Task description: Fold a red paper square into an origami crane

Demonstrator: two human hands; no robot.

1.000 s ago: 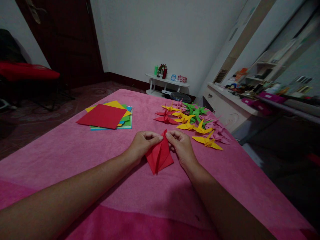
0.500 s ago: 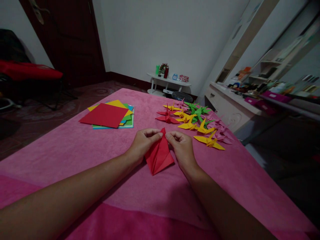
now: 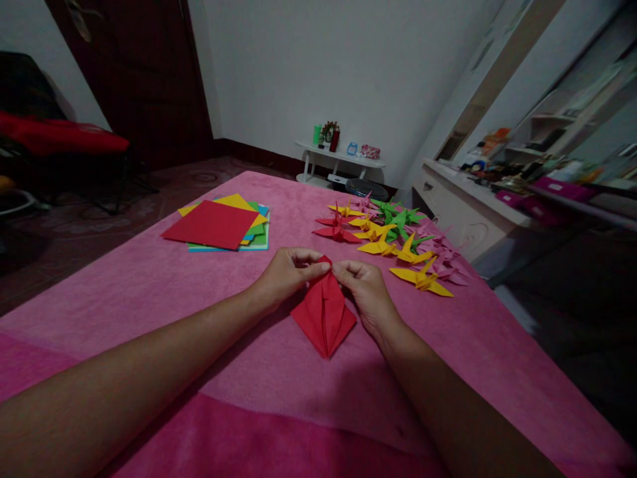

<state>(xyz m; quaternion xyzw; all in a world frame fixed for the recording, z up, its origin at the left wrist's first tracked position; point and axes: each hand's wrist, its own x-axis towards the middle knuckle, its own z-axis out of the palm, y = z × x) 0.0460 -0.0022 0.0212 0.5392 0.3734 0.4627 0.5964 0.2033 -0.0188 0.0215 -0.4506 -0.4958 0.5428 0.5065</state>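
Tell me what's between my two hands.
Folded red paper is between your left hand and right hand, its far tip at their fingertips, as the head view shows.

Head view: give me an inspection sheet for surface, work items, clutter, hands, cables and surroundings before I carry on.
Surface: pink cloth, darker along the near side.
Work items: folded red paper between the hands; paper sheets stacked at left, red on top; yellow, red, green and pink paper cranes grouped at right.
Clutter: small items crowd the cabinet at right.
Grip: left hand and right hand pinch the folded paper near its far tip.
Cables: nothing seen.
Surroundings: dark door at left; white table by the far wall.
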